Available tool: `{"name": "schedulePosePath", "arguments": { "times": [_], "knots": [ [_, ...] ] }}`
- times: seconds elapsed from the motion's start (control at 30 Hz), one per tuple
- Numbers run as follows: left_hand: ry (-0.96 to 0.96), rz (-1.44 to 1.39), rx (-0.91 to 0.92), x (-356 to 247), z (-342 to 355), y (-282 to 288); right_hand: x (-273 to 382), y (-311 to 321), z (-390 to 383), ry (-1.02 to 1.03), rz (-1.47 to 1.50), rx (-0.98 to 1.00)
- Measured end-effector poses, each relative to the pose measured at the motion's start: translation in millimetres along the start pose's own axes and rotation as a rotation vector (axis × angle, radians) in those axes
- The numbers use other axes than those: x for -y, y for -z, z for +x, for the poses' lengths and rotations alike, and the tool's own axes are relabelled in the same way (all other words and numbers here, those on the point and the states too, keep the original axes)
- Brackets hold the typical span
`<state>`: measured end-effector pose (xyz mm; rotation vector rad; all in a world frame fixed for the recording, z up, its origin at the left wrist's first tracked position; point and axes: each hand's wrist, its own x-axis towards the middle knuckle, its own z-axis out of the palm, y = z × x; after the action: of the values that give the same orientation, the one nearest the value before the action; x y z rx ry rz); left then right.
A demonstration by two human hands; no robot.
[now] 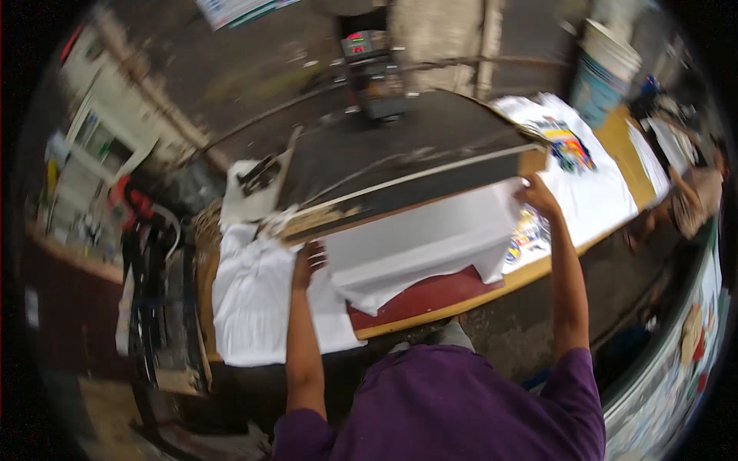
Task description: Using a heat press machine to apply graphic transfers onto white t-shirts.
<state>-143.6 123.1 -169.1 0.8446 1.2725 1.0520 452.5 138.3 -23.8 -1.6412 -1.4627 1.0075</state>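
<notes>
A white shirt (415, 246) hangs in folds from under the front edge of a black flat-topped press (400, 165), over a dark red board. My right hand (540, 196) is closed at the shirt's upper right edge, just below the press's front right corner. At the upper left edge of the shirt, close under the press's left corner, is my left hand (309, 263); its fingers look bent around the cloth, though motion blurs them. White cloth (257, 300) lies left of my left forearm. A white shirt with colourful prints (588, 184) lies flat beyond my right hand.
A digital control box (365, 46) with red digits rises behind the press. On the yellow-edged table (615, 146) at right stands a white and blue bucket (603, 77). Dark metal equipment (157, 292) stands at left. Another person (696, 188) is at the far right rim.
</notes>
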Motion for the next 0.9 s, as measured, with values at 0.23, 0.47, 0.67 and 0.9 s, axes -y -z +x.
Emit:
{"name": "schedulePosePath", "arguments": {
  "times": [0.23, 0.47, 0.67, 0.9],
  "knots": [
    [0.126, -0.873, 0.461, -8.0, 17.2, -23.2, -9.7, -10.1, 11.8, 0.071, 0.060, -0.028],
    [-0.397, -0.258, 0.143, -70.4, -8.0, -15.4, -5.5, -9.9, 16.4, 0.088, 0.161, -0.098],
    [-0.419, 0.351, 0.190, -82.3, -12.5, 14.3, 2.8, -2.4, 11.2, 0.075, 0.108, -0.022],
    [-0.425, 0.603, 0.306, -105.2, -22.2, 19.9, -16.7, 22.7, 19.1, 0.036, -0.089, 0.036]
  ]
}}
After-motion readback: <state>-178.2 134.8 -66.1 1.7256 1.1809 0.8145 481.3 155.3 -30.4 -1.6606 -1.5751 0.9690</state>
